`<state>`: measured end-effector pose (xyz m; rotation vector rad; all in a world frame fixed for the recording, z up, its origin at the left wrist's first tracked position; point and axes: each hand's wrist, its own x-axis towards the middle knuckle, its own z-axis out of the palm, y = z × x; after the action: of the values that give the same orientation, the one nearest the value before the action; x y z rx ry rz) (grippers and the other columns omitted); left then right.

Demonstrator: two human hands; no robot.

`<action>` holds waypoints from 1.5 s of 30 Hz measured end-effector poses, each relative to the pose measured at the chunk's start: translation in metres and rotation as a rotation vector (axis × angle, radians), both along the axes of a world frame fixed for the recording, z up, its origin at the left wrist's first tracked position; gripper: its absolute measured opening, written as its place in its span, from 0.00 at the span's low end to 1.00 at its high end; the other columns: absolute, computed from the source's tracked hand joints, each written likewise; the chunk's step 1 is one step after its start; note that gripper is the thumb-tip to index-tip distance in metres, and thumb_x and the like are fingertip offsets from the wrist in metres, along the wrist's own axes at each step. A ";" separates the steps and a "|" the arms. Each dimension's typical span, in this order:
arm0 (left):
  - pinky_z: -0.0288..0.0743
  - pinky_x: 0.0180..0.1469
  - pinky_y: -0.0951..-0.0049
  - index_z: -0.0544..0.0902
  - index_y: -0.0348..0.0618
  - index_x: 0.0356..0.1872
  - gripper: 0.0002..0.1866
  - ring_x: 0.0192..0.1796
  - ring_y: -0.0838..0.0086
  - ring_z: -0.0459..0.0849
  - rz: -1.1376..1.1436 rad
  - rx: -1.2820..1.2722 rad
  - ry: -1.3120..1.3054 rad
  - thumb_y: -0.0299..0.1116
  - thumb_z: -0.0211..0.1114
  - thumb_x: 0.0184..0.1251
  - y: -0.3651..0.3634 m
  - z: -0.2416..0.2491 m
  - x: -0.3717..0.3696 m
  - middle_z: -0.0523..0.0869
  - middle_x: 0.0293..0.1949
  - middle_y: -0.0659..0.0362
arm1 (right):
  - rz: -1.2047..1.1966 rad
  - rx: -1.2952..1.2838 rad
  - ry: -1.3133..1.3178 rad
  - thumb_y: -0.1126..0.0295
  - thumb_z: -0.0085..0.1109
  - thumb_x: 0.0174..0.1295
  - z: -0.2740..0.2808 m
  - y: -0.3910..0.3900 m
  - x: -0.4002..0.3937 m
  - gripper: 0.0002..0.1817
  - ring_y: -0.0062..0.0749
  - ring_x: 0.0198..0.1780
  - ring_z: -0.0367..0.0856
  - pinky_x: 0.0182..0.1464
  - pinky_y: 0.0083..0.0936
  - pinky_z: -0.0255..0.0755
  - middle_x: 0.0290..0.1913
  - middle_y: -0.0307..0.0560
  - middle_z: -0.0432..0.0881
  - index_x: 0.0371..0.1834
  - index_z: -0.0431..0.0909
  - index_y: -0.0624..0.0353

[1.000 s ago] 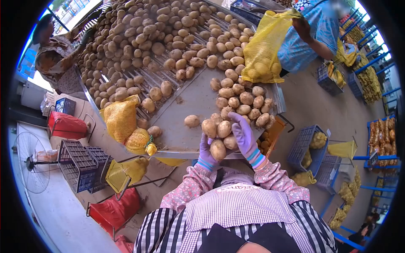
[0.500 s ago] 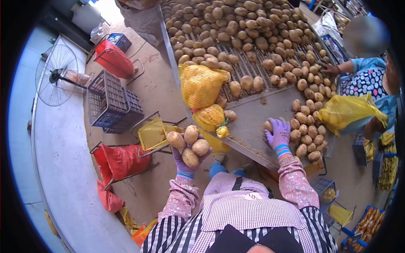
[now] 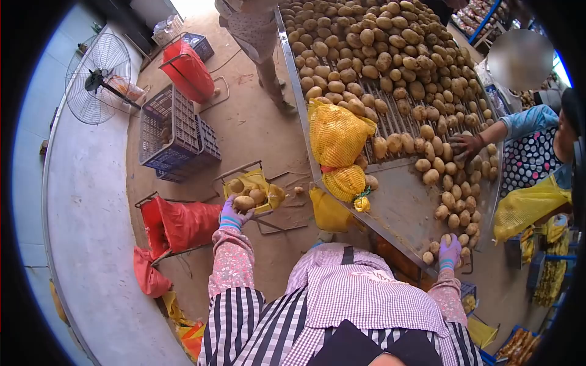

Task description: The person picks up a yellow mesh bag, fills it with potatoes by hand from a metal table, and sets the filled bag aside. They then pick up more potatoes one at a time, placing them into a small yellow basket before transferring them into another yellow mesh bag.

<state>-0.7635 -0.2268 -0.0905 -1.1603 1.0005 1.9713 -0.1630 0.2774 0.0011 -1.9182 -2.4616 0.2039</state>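
My left hand (image 3: 231, 217), in a purple glove, is over the mouth of a yellow mesh bag (image 3: 276, 194) held on a metal frame. Its fingers curl around a potato (image 3: 244, 203); other potatoes (image 3: 257, 196) show beside it in the bag opening. At the table's near corner, my right hand (image 3: 450, 252), also purple-gloved, grips a potato (image 3: 447, 239). Several loose potatoes (image 3: 453, 220) lie just beyond that hand on the metal table (image 3: 397, 204).
A tied, full yellow mesh bag (image 3: 339, 134) sits at the table's left edge. Left are a red bag (image 3: 192, 224) on a frame, crates (image 3: 168, 131) and a fan (image 3: 97, 79). A co-worker's hand (image 3: 467, 146) touches potatoes at right; another person (image 3: 253, 36) stands behind.
My left hand has moved left and forward to the yellow bag; the cluster of potatoes it held is now at the bag's mouth. My right hand has shifted right to the potatoes at the corner.
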 end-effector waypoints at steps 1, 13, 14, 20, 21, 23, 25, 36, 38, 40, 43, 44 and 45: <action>0.70 0.70 0.33 0.70 0.54 0.73 0.33 0.76 0.53 0.68 -0.005 0.004 0.003 0.51 0.69 0.72 0.002 0.006 0.000 0.69 0.76 0.57 | -0.040 0.017 0.020 0.56 0.68 0.64 -0.001 -0.005 0.007 0.27 0.53 0.66 0.75 0.69 0.49 0.68 0.63 0.53 0.80 0.64 0.78 0.51; 0.79 0.61 0.65 0.79 0.42 0.66 0.24 0.60 0.61 0.84 -1.004 -0.245 1.755 0.29 0.70 0.70 0.235 0.183 0.130 0.86 0.59 0.54 | -0.098 0.181 0.056 0.61 0.61 0.68 -0.008 -0.069 -0.002 0.15 0.51 0.72 0.71 0.72 0.51 0.63 0.70 0.52 0.75 0.56 0.83 0.50; 0.79 0.61 0.65 0.79 0.42 0.66 0.24 0.60 0.61 0.84 -1.021 -0.211 1.771 0.29 0.70 0.70 0.256 0.185 0.139 0.86 0.59 0.54 | -0.151 0.231 0.017 0.62 0.59 0.69 -0.006 -0.068 0.001 0.15 0.52 0.71 0.71 0.72 0.49 0.64 0.69 0.51 0.77 0.56 0.83 0.50; 0.78 0.62 0.53 0.82 0.45 0.58 0.25 0.61 0.52 0.82 -1.969 -0.633 2.079 0.41 0.72 0.61 0.353 0.151 0.164 0.85 0.57 0.49 | -0.166 0.274 0.205 0.62 0.64 0.67 0.014 -0.077 0.025 0.18 0.53 0.70 0.71 0.73 0.46 0.65 0.68 0.51 0.77 0.59 0.82 0.51; 0.78 0.62 0.53 0.82 0.45 0.58 0.25 0.61 0.52 0.82 -1.974 -0.614 2.108 0.41 0.72 0.61 0.364 0.149 0.167 0.85 0.57 0.49 | -0.144 0.207 0.318 0.62 0.66 0.65 0.019 -0.082 0.024 0.20 0.54 0.70 0.71 0.73 0.47 0.65 0.69 0.51 0.76 0.60 0.82 0.51; 0.79 0.60 0.54 0.82 0.49 0.56 0.23 0.59 0.52 0.84 -2.221 -0.994 2.081 0.40 0.72 0.59 0.381 0.150 0.173 0.85 0.55 0.51 | -0.153 0.148 0.334 0.61 0.68 0.63 0.007 -0.090 0.026 0.23 0.56 0.70 0.70 0.74 0.47 0.64 0.69 0.52 0.75 0.62 0.81 0.51; 0.80 0.59 0.54 0.83 0.50 0.54 0.22 0.58 0.52 0.85 -2.244 -1.042 2.073 0.41 0.71 0.59 0.389 0.144 0.176 0.86 0.54 0.51 | -0.149 0.168 0.348 0.61 0.68 0.63 0.001 -0.096 0.028 0.24 0.57 0.70 0.70 0.74 0.47 0.64 0.70 0.53 0.74 0.62 0.80 0.52; 0.75 0.68 0.56 0.78 0.46 0.66 0.32 0.66 0.52 0.82 -2.296 -0.580 1.610 0.54 0.69 0.67 0.421 0.135 0.341 0.82 0.65 0.46 | -0.051 -0.012 0.556 0.62 0.72 0.61 0.009 -0.078 0.055 0.24 0.55 0.70 0.70 0.75 0.44 0.64 0.69 0.52 0.74 0.60 0.81 0.52; 0.76 0.67 0.58 0.73 0.46 0.73 0.35 0.66 0.53 0.82 -2.136 -0.309 1.586 0.48 0.71 0.69 0.423 0.123 0.374 0.80 0.67 0.47 | -0.020 -0.028 0.553 0.63 0.73 0.60 0.014 -0.075 0.057 0.25 0.54 0.69 0.70 0.73 0.45 0.65 0.70 0.51 0.74 0.62 0.81 0.50; 0.78 0.65 0.60 0.72 0.47 0.74 0.35 0.65 0.55 0.83 -1.998 -0.070 1.369 0.46 0.72 0.69 0.427 0.130 0.389 0.81 0.67 0.47 | 0.007 -0.019 0.551 0.64 0.72 0.60 0.013 -0.075 0.061 0.26 0.54 0.70 0.70 0.73 0.45 0.65 0.70 0.51 0.74 0.62 0.80 0.51; 0.80 0.61 0.62 0.71 0.45 0.75 0.38 0.61 0.60 0.85 -1.702 -0.024 1.243 0.43 0.76 0.67 0.438 0.138 0.367 0.82 0.65 0.48 | 0.018 0.016 0.562 0.65 0.72 0.60 0.013 -0.080 0.069 0.27 0.54 0.70 0.69 0.74 0.45 0.64 0.70 0.51 0.74 0.64 0.79 0.51; 0.80 0.61 0.60 0.72 0.44 0.74 0.37 0.60 0.58 0.85 -1.563 -0.090 1.386 0.43 0.76 0.67 0.444 0.121 0.348 0.81 0.66 0.47 | 0.010 0.038 0.578 0.65 0.72 0.60 0.014 -0.081 0.072 0.28 0.54 0.70 0.69 0.74 0.45 0.64 0.70 0.51 0.74 0.65 0.78 0.51; 0.80 0.61 0.61 0.72 0.42 0.74 0.37 0.61 0.58 0.84 -1.501 -0.258 1.534 0.43 0.76 0.67 0.450 0.121 0.327 0.80 0.66 0.47 | 0.002 0.050 0.577 0.65 0.72 0.60 0.016 -0.081 0.075 0.28 0.54 0.70 0.69 0.74 0.45 0.64 0.70 0.51 0.74 0.65 0.78 0.51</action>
<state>-0.4361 0.2234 0.0300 1.2097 1.9054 1.0341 -0.0881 0.1960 0.0173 -1.5507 -2.0588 0.5937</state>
